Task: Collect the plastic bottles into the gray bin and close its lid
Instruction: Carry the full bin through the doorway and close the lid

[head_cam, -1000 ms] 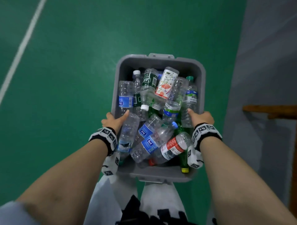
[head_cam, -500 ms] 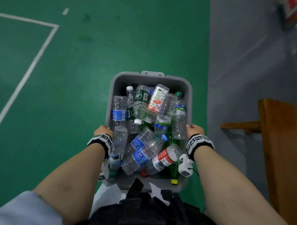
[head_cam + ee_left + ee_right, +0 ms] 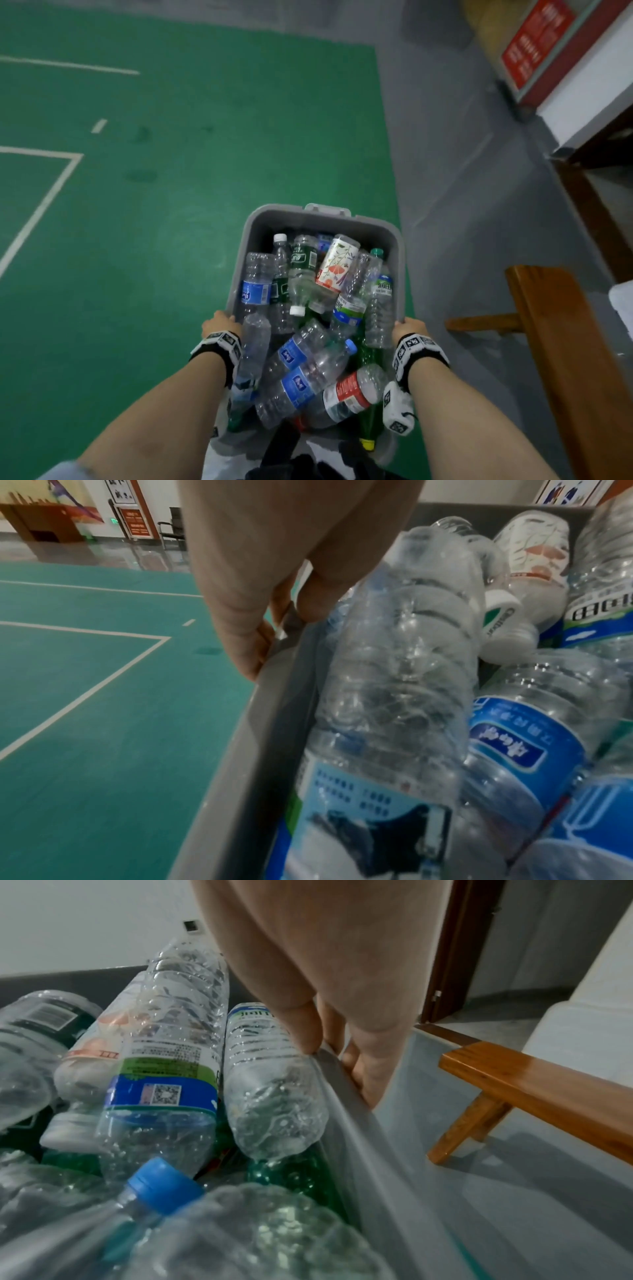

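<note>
I carry the gray bin (image 3: 254,219) in front of my body, above the floor, with no lid on it. It is piled with several plastic bottles (image 3: 308,363), clear, blue-labelled and green. My left hand (image 3: 219,322) grips the bin's left rim (image 3: 274,696), thumb inside against a clear bottle (image 3: 394,696), fingers curled under the edge. On the opposite side my right hand (image 3: 409,327) grips the right rim (image 3: 346,1096) the same way, thumb beside another clear bottle (image 3: 270,1085). No lid is in view.
Green court floor (image 3: 154,240) with white lines lies to the left and ahead. Gray floor (image 3: 462,205) runs along the right. A wooden bench (image 3: 555,342) stands close on the right of the bin, with a red sign (image 3: 534,44) and a dark doorway beyond.
The view has swung up and right as I walk with the bin; the bench has come closer on the right. Both hands keep the same hold on the rims.
</note>
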A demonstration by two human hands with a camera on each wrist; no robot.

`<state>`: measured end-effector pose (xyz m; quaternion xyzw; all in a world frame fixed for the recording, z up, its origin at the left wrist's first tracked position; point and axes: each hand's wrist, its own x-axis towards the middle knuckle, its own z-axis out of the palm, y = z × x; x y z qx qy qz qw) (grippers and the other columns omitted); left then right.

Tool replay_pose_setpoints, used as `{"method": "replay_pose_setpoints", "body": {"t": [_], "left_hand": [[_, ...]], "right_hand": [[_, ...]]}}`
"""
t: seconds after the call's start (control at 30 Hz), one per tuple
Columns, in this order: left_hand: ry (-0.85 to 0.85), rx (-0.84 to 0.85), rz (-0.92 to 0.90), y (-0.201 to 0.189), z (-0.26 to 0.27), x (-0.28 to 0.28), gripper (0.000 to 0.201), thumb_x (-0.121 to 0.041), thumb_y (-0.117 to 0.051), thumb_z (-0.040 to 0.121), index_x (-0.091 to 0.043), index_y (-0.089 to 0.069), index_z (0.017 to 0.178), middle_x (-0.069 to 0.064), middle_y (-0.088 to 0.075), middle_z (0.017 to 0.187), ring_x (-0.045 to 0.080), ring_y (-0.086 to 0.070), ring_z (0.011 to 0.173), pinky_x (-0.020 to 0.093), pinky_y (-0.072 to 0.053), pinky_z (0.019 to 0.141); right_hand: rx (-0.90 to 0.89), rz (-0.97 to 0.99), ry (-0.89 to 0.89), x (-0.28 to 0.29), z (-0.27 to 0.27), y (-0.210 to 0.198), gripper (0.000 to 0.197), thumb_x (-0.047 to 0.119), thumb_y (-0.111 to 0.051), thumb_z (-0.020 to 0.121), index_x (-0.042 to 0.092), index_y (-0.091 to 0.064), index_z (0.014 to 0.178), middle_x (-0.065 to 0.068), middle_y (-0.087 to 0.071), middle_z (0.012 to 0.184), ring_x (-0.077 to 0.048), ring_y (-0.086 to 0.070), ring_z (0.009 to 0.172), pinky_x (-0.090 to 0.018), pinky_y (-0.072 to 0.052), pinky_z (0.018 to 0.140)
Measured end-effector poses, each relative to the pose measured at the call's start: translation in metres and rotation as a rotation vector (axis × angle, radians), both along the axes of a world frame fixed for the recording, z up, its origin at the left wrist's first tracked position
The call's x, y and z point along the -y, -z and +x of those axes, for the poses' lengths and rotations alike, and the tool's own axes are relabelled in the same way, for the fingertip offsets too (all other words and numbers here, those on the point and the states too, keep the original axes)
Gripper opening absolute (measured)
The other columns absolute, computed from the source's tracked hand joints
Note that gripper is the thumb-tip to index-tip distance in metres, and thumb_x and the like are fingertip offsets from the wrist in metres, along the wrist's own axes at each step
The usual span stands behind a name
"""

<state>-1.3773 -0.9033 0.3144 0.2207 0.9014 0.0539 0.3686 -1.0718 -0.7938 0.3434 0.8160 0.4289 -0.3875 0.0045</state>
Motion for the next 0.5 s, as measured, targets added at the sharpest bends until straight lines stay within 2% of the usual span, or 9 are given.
{"method": "replay_pose_setpoints", "body": {"t": [0.1,0.13,0.23,0.37,0.5], "left_hand": [[0.056,-0.013,0.028,0.0,-0.013,-0.066,0.032,-0.02,-0.04,0.1,0.003,-0.052,0.12,0.026,-0.056,0.12,0.038,-0.056,0.106,0.042,-0.045,0.09],[0.087,-0.023,0.044,-0.002,-0.015,-0.086,0.033,-0.02,-0.04,0.1,0.004,-0.052,0.121,0.027,-0.055,0.12,0.04,-0.056,0.107,0.042,-0.045,0.09],[0.15,-0.039,0.104,-0.011,-0.023,-0.151,0.034,-0.018,-0.04,0.1,0.007,-0.052,0.12,0.03,-0.055,0.119,0.042,-0.056,0.108,0.043,-0.045,0.088],[0.225,-0.063,0.115,-0.022,-0.029,-0.234,0.031,-0.018,-0.042,0.1,0.004,-0.055,0.117,0.027,-0.058,0.118,0.039,-0.058,0.106,0.041,-0.046,0.086],[0.307,-0.053,0.078,-0.021,-0.018,-0.299,0.032,-0.02,-0.041,0.1,0.003,-0.054,0.117,0.026,-0.057,0.12,0.039,-0.057,0.109,0.04,-0.046,0.085]], "right_hand": [[-0.026,0.02,0.077,-0.041,-0.006,0.004,0.036,0.013,-0.044,0.098,-0.001,-0.054,0.13,-0.016,-0.057,0.132,-0.03,-0.055,0.12,-0.023,-0.039,0.079],[-0.03,0.036,0.093,-0.053,-0.008,0.003,0.036,0.013,-0.042,0.098,0.0,-0.053,0.13,-0.016,-0.056,0.132,-0.03,-0.054,0.121,-0.024,-0.04,0.079],[-0.026,0.094,0.164,-0.095,-0.013,-0.002,0.037,0.014,-0.04,0.099,0.0,-0.052,0.131,-0.017,-0.055,0.133,-0.031,-0.052,0.122,-0.029,-0.042,0.091],[0.015,0.134,0.244,-0.153,-0.015,-0.013,0.036,0.013,-0.043,0.1,-0.004,-0.05,0.131,-0.018,-0.053,0.136,-0.034,-0.05,0.124,-0.032,-0.039,0.101],[0.008,0.186,0.328,-0.198,-0.002,-0.018,0.04,0.013,-0.045,0.099,-0.004,-0.046,0.135,-0.018,-0.05,0.139,-0.033,-0.048,0.128,-0.032,-0.036,0.105]]}}
